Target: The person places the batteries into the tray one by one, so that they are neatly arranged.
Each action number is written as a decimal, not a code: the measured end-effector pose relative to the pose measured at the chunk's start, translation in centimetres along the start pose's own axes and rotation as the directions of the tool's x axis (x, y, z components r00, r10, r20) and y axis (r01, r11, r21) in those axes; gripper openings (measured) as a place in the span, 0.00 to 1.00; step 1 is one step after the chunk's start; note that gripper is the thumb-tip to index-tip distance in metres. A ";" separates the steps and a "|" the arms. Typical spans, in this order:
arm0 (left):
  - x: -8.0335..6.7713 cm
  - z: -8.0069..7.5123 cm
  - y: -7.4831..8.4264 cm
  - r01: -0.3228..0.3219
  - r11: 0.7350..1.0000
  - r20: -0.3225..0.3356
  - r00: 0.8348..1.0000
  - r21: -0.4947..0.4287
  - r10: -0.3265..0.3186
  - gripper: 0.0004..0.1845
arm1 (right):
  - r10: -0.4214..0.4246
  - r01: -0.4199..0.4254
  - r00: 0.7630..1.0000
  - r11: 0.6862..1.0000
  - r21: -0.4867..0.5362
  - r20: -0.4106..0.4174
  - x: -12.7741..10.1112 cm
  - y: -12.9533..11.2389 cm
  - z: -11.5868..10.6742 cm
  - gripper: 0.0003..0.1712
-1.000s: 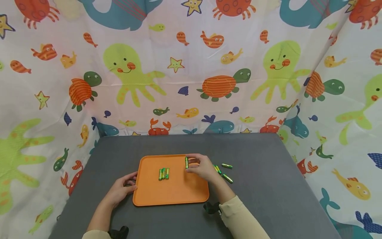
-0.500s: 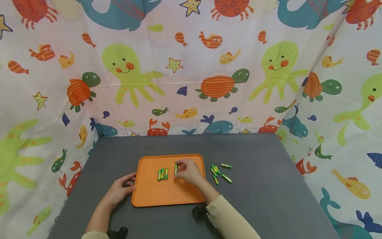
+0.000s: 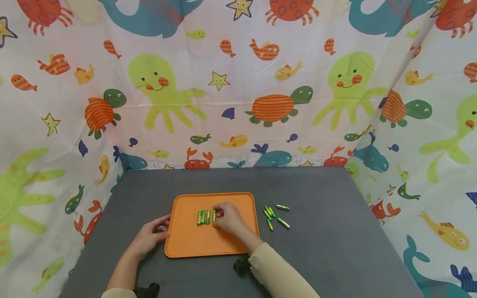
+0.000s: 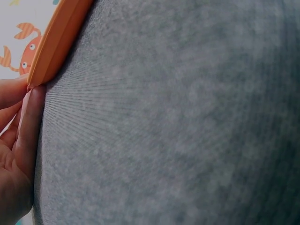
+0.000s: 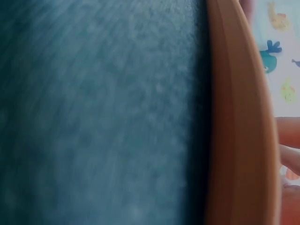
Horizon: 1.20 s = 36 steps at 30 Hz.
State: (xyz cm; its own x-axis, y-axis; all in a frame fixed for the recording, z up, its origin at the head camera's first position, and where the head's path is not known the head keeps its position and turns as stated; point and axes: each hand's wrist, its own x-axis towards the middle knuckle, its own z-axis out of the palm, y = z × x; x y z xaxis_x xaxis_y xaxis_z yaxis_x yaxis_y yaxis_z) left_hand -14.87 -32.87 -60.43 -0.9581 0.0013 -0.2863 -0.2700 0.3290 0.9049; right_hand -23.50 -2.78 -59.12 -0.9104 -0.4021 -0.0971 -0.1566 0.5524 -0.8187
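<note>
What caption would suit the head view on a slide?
Right hand pinches a battery beside three others on the tray; left hand touches its edge.

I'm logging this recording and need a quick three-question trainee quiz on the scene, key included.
1. True or false: the left hand touches the orange tray.
2. What does the right hand pinch? A) the tray's edge; B) a green cylinder; C) nothing.
3. Fill in: loose cylinders lie on the gray table to the person's ____ of the tray.

Key: 1 true; 2 B; 3 right.
</note>
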 end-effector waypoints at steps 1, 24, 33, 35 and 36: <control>0.0 0.0 0.0 -0.001 1.000 -0.001 1.000 0.001 0.001 0.34 | -0.004 0.004 1.000 1.000 -0.006 -0.002 0.0 0.0 0.1 0.33; 0.3 0.2 0.1 0.015 1.000 -0.013 1.000 -0.007 -0.015 0.34 | -0.034 0.034 0.999 0.999 0.013 -0.005 -0.2 -0.5 0.5 0.36; 0.3 0.1 0.2 0.026 1.000 -0.011 1.000 -0.017 -0.026 0.34 | -0.019 0.019 1.000 0.997 0.078 0.004 -0.5 -0.1 -0.2 0.34; 0.3 0.1 0.3 0.037 0.999 -0.015 0.999 -0.025 -0.037 0.34 | 0.001 -0.002 1.000 0.994 0.109 0.011 -0.6 0.0 -0.6 0.34; 0.3 0.2 0.3 0.040 0.999 -0.018 0.999 -0.029 -0.041 0.34 | 0.004 -0.005 1.000 0.993 0.118 0.008 -0.7 -0.1 -1.0 0.34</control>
State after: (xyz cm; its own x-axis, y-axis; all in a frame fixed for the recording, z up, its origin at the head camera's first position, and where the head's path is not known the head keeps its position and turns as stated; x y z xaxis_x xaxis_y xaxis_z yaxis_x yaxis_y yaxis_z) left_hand -15.20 -32.62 -60.27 -0.9479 -0.0293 -0.3172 -0.3109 0.3015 0.9013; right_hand -23.27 -1.84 -58.48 -0.9078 -0.4061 -0.1051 -0.1061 0.4647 -0.8791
